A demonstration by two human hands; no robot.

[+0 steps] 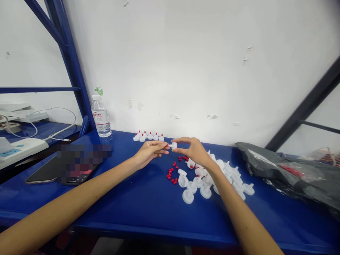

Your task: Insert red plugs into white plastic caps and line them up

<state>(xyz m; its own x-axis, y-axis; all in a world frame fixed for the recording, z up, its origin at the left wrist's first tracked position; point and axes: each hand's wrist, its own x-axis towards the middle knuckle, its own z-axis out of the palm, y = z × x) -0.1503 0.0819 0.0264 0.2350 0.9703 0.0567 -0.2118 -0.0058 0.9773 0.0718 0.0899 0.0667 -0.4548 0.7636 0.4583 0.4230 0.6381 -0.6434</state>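
My right hand [193, 150] pinches a white nozzle cap [174, 145] by its round base, its spout pointing left. At the spout's end, my left hand [150, 153] grips a small red tip cap [167, 145] between thumb and finger. Whether the red tip is fully seated on the spout I cannot tell. Loose red tips [169, 173] lie on the blue table below the hands. A heap of white nozzle caps [205, 191] spreads to the right, partly hidden by my right forearm. Behind my left hand stand several white caps with red tips [150, 136].
A water bottle [101, 118] stands at the back left by the blue frame post [77, 67]. Two dark devices, one a phone [42, 170], lie on the left, partly blurred out. A power strip [23, 150] sits at far left. Dark plastic bags [297, 177] cover the table's right side.
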